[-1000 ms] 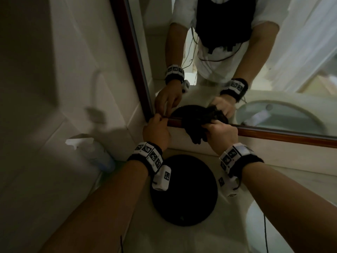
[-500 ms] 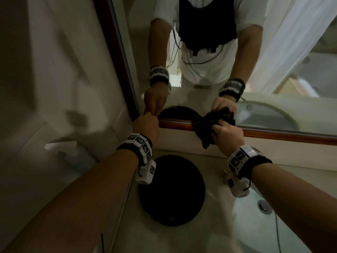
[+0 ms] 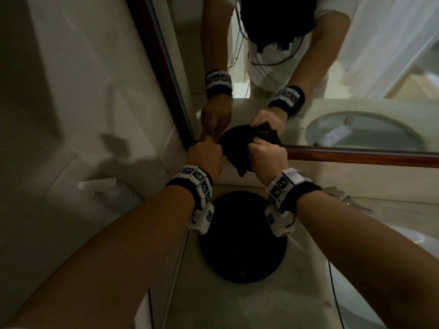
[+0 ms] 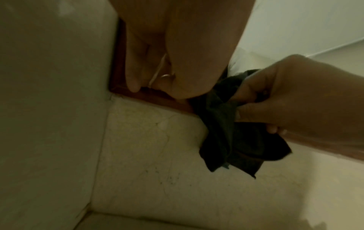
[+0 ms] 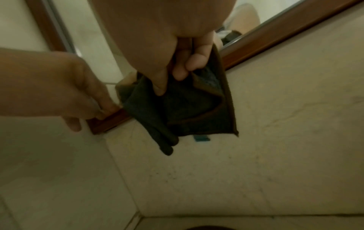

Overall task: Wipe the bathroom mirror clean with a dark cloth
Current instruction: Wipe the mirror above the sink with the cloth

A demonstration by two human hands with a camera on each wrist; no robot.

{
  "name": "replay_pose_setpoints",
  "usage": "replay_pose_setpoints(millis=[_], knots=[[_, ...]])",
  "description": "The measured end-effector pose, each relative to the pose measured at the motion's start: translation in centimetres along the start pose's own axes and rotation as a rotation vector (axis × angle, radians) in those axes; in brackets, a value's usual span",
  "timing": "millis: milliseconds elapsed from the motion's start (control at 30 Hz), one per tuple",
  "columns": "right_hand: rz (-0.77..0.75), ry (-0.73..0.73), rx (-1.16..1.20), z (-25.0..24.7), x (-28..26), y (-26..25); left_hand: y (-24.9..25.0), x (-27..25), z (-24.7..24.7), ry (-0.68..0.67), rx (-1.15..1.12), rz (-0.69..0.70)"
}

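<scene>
Low down, right hand (image 3: pixel 267 154) grips dark cloth (image 5: pixel 177 109); left hand (image 3: pixel 205 155) fingertips curled onto mirror frame (image 3: pixel 356 157).

This is a home bathroom. A wall mirror (image 3: pixel 308 79) in a reddish-brown wooden frame (image 3: pixel 356 157) meets a pale tiled wall (image 3: pixel 71 91) at its lower left corner. Below the mirror runs a cream, marble-like surface (image 3: pixel 237 305) with fine veins and a low upstand of the same stone. A round white basin (image 3: pixel 365 131) with a drain shows reflected in the mirror's lower right. A white curtain (image 3: pixel 392 32) hangs reflected in the mirror's upper right, and a round black mat (image 3: pixel 242 236) lies on the surface below the mirror.
</scene>
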State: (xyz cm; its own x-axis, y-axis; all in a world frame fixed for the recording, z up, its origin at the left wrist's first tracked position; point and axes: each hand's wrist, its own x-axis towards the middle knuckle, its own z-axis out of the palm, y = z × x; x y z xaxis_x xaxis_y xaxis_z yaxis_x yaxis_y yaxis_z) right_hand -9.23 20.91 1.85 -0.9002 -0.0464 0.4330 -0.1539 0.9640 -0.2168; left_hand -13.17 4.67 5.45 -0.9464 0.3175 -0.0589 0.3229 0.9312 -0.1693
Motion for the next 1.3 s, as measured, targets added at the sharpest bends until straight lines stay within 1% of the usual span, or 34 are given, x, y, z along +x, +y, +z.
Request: replay_pose_setpoints(millis=[133,233,267,333,400,467,567,667,733,833,900,1000,1100,1233,1300], knots=[[0.03,-0.007,0.023,-1.2,-1.7,3.1,0.2,0.0,-0.2,-0.003,-0.005,-0.03],[0.043,0.019,0.012,-3.0,-3.5,6.8,0.3,-0.2,-0.4,-0.003,0.005,-0.046],[0.083,-0.017,-0.002,-4.0,-4.1,8.1,0.3,-0.3,-0.6,-0.006,0.008,-0.057],[0.248,-0.136,-0.051,-6.0,-5.3,10.6,0.5,-0.3,-0.7,-0.007,-0.002,-0.071],[0.36,-0.179,-0.089,-7.7,-6.6,12.5,0.6,-0.3,-0.7,-0.003,-0.02,-0.082],[0.386,-0.161,-0.13,-8.7,-7.2,13.0,0.5,-0.2,-0.5,0.011,-0.028,-0.08],[0.416,-0.194,-0.16,-8.3,-6.7,12.0,0.4,-0.1,0.0,0.038,-0.036,-0.083],[0.475,-0.179,-0.068,-6.7,-6.4,10.6,0.3,0.1,0.3,0.035,-0.026,-0.077],[0.438,-0.129,0.004,-5.6,-6.7,9.8,0.3,0.3,0.4,0.018,-0.017,-0.07],[0.325,-0.015,0.009,-4.3,-6.7,8.7,0.3,0.4,0.5,0.03,0.009,-0.051],[0.24,0.05,-0.006,-3.5,-5.7,7.8,0.2,0.5,0.8,0.033,0.012,-0.046],[0.13,0.087,-0.007,-2.5,-3.8,5.9,0.2,0.5,0.9,0.04,0.009,-0.045],[0.118,0.089,-0.034,-2.1,-3.3,5.2,0.3,0.4,1.0,0.044,0.003,-0.049],[0.113,0.061,-0.04,-2.9,-3.8,6.3,0.6,0.2,0.9,0.042,-0.027,-0.075],[0.159,0.015,-0.021,-3.8,-4.1,7.4,0.8,0.2,0.9,0.044,-0.032,-0.103]])
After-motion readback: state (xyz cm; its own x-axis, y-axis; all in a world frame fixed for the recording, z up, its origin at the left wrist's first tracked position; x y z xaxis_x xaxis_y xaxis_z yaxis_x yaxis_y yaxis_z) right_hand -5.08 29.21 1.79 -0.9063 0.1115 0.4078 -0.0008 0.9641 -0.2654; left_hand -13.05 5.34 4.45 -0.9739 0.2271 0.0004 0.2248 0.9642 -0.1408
